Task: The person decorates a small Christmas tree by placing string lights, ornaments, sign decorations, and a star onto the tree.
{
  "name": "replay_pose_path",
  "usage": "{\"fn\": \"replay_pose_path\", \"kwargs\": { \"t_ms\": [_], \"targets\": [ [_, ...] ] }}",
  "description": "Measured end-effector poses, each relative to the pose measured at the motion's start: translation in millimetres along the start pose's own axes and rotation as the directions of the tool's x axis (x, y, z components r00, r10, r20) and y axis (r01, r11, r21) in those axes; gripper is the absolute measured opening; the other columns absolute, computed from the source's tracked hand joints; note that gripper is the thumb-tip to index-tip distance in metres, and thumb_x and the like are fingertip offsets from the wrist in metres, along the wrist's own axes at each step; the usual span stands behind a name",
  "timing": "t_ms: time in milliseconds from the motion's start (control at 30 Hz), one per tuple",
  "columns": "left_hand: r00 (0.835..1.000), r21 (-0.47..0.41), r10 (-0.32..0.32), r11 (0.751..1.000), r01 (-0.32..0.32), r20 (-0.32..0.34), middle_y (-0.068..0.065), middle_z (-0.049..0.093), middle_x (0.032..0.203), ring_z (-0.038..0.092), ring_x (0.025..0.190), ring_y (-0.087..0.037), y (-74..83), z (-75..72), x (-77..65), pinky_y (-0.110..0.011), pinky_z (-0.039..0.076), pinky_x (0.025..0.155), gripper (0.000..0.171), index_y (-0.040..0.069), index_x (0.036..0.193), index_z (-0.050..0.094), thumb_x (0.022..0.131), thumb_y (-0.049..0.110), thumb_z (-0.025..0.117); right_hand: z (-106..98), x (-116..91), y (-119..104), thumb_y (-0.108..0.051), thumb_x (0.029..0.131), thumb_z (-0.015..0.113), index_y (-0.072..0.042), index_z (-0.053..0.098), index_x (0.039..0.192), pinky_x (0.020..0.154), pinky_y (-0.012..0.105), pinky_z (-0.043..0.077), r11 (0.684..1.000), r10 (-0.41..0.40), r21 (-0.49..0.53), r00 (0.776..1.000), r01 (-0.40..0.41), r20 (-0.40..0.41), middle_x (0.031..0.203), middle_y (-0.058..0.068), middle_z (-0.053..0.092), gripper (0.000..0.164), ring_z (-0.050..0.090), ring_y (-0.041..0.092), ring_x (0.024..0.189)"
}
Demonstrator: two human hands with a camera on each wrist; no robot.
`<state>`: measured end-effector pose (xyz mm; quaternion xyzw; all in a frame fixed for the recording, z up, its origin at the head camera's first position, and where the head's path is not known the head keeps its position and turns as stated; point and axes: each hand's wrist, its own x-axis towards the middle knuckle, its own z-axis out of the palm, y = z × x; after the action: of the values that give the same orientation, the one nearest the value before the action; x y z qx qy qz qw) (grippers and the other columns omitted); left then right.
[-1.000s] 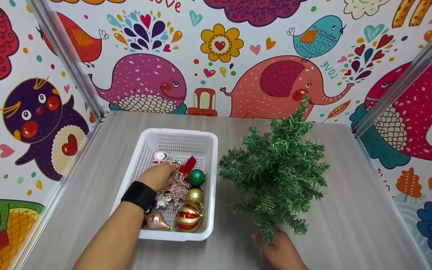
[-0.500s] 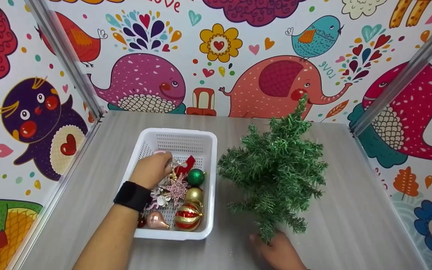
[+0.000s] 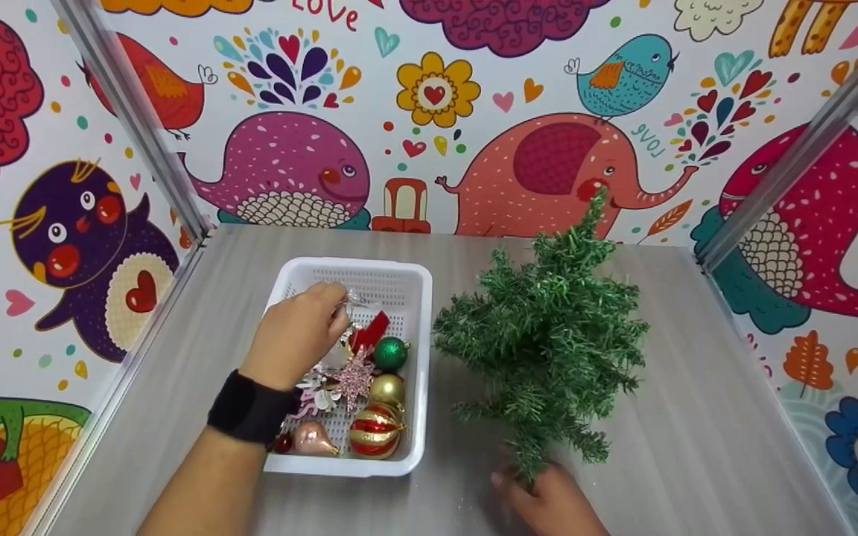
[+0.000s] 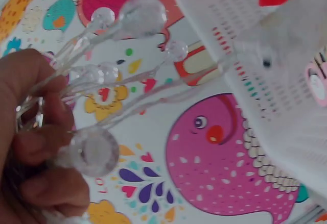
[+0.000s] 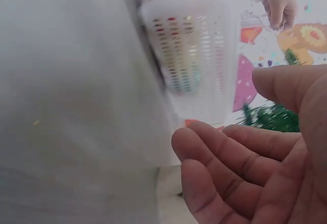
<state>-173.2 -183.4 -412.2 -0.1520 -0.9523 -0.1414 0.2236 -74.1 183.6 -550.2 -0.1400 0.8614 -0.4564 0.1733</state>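
My left hand (image 3: 295, 335) is raised over the white basket (image 3: 420, 372) and grips a bundle of clear fairy lights (image 4: 97, 150). Round clear bulbs and thin wires stick out past the fingers in the left wrist view. One wire runs to a translucent white piece (image 4: 281, 40) over the basket. My right hand (image 3: 552, 499) is beside the lowest branches of a small green artificial Christmas tree (image 3: 548, 335). In the right wrist view its fingers (image 5: 230, 173) are loosely bent around nothing. Branches hide the foot of the tree.
Inside the basket lie a green ball (image 3: 391, 353), a gold ball (image 3: 387, 388), a red-and-gold striped ball (image 3: 375, 432), a pink glitter star (image 3: 354, 378) and a rose-gold bauble (image 3: 314, 438). Patterned walls with metal posts (image 3: 153, 141) enclose the grey tabletop (image 3: 697, 417).
My left hand has risen out of the basket contents with the fairy lights in its grip, moving slightly up and left. The right hand has hardly moved beside the tree.
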Motion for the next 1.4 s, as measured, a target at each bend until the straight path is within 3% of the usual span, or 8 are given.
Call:
{"fn": "replay_pose_path", "kwargs": {
  "t_ms": [200, 433, 667, 867, 1000, 1100, 1167, 1400],
  "targets": [
    [0.987, 0.033, 0.123, 0.992, -0.120, -0.106, -0.002, 0.062, 0.079, 0.056, 0.059, -0.017, 30.1, -26.1, -6.9, -0.033, 0.051, 0.051, 0.003, 0.012, 0.086, 0.058, 0.086, 0.012, 0.061, -10.0, -5.9, -21.9, -0.049, 0.092, 0.057, -0.011, 0.063, 0.123, 0.065, 0.026, 0.049, 0.999, 0.020, -0.028, 0.999, -0.018, 0.050, 0.107, 0.003, 0.068, 0.050, 0.061, 0.005, 0.080],
    [0.930, 0.027, 0.299, 0.953, -0.300, -0.215, 0.001, 0.063, 0.078, 0.055, 0.061, -0.009, 73.7, -56.0, -21.1, -0.020, 0.049, 0.052, 0.008, 0.009, 0.091, 0.064, 0.083, 0.010, 0.063, -12.8, -14.4, -33.6, -0.049, 0.093, 0.055, -0.012, 0.057, 0.132, 0.067, 0.025, 0.050, 0.997, -0.045, -0.059, 0.997, 0.050, 0.070, 0.102, -0.008, 0.066, 0.054, 0.061, 0.005, 0.085],
    [0.890, -0.040, 0.388, 0.912, -0.408, -0.237, 0.005, 0.057, 0.075, 0.045, 0.059, -0.006, 110.3, -71.5, -48.6, -0.016, 0.044, 0.052, 0.012, 0.012, 0.089, 0.064, 0.079, 0.014, 0.070, -10.2, -26.8, -37.7, -0.031, 0.098, 0.053, -0.001, 0.052, 0.134, 0.069, 0.023, 0.051, 0.982, -0.189, 0.007, 0.972, 0.189, 0.137, 0.107, 0.005, 0.067, 0.047, 0.060, 0.002, 0.088],
    [0.833, -0.159, 0.511, 0.823, -0.546, -0.213, 0.010, 0.057, 0.072, 0.049, 0.058, -0.001, 132.7, -47.4, -71.1, -0.008, 0.041, 0.054, 0.016, 0.015, 0.088, 0.063, 0.075, 0.015, 0.072, -15.2, -35.4, -37.8, -0.015, 0.099, 0.052, -0.008, 0.048, 0.139, 0.071, 0.025, 0.052, 0.940, -0.332, 0.141, 0.929, 0.311, 0.163, 0.112, 0.010, 0.065, 0.040, 0.061, 0.004, 0.096],
    [0.812, -0.223, 0.569, 0.781, -0.584, -0.132, 0.011, 0.051, 0.068, 0.042, 0.055, 0.002, 144.4, -19.4, -82.9, -0.004, 0.033, 0.053, 0.014, 0.017, 0.085, 0.061, 0.075, 0.016, 0.071, -17.4, -35.6, -33.7, -0.013, 0.094, 0.060, -0.006, 0.033, 0.147, 0.078, 0.028, 0.052, 0.861, -0.496, 0.208, 0.856, 0.464, 0.145, 0.128, 0.009, 0.058, 0.059, 0.056, 0.009, 0.110],
    [0.808, -0.208, 0.586, 0.785, -0.584, -0.057, 0.012, 0.050, 0.069, 0.041, 0.055, 0.002, 151.5, 4.3, -90.1, -0.005, 0.033, 0.052, 0.012, 0.019, 0.085, 0.060, 0.076, 0.020, 0.069, -15.4, -34.5, -32.1, -0.019, 0.094, 0.061, -0.002, 0.018, 0.151, 0.090, 0.031, 0.050, 0.798, -0.589, 0.254, 0.796, 0.546, 0.140, 0.144, 0.005, 0.043, 0.074, 0.047, 0.011, 0.125],
    [0.809, -0.211, 0.588, 0.791, -0.575, -0.002, 0.012, 0.052, 0.071, 0.045, 0.057, 0.001, 156.9, 20.5, -93.4, -0.007, 0.035, 0.052, 0.011, 0.020, 0.085, 0.059, 0.079, 0.023, 0.067, -12.0, -34.0, -32.5, -0.023, 0.096, 0.058, -0.002, 0.013, 0.152, 0.097, 0.031, 0.047, 0.780, -0.609, 0.272, 0.785, 0.564, 0.117, 0.149, 0.002, 0.037, 0.076, 0.043, 0.011, 0.131],
    [0.828, -0.262, 0.543, 0.827, -0.497, 0.140, 0.011, 0.063, 0.081, 0.058, 0.066, -0.002, 170.0, 63.3, -98.4, -0.013, 0.040, 0.051, 0.014, 0.021, 0.093, 0.060, 0.083, 0.028, 0.066, -1.4, -30.9, -31.4, -0.025, 0.092, 0.065, -0.008, 0.009, 0.154, 0.103, 0.026, 0.041, 0.811, -0.542, 0.290, 0.839, 0.508, 0.047, 0.153, -0.005, 0.032, 0.085, 0.037, 0.004, 0.135]
  ]
}}
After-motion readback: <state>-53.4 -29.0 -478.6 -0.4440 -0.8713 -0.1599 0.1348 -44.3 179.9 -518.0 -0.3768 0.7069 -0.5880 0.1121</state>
